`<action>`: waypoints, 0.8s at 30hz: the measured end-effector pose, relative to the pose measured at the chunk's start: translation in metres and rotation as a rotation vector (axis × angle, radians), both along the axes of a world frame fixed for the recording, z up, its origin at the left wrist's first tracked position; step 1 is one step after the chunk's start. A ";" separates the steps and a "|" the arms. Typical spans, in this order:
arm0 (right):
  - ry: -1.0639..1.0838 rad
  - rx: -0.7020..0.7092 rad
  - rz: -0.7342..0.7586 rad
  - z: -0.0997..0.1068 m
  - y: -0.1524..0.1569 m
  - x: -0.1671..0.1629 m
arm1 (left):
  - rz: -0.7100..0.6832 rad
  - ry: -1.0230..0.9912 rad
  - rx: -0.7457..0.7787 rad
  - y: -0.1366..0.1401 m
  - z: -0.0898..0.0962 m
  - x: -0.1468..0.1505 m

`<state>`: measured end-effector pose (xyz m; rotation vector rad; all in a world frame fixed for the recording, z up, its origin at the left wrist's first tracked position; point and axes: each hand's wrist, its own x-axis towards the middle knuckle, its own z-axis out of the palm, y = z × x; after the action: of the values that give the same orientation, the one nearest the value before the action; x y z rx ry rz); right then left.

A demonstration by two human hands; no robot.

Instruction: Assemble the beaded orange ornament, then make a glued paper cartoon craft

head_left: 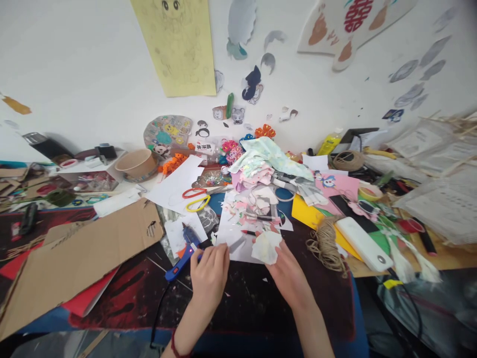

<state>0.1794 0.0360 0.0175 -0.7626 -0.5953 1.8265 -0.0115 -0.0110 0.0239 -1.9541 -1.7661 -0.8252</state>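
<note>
My right hand grips a pale, cream-coloured cut-out piece, thin like paper or cloth, near the front of the cluttered table. To its left, my left hand is closed with the fingers bunched together; whatever it may pinch is hidden. Right beside that hand lies a blue glue gun, partly covered by its fingers. Beyond both hands, pink and white scraps are heaped on a white sheet. Scissors with red and yellow handles rest just behind the left hand.
Flat cardboard covers the table's left side. A twine bundle, a white power bank and yellow paper lie at right. Folded pastel cloth is piled toward the wall, near a round tan bowl.
</note>
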 end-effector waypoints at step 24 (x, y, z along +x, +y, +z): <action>-0.894 0.318 -0.154 -0.008 -0.004 0.028 | -0.125 0.230 -0.060 -0.010 -0.020 0.010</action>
<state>0.2077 0.0324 0.0094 -1.3526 -1.3144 1.1392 -0.0016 -0.0215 0.0039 -2.1215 -1.5662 -0.5642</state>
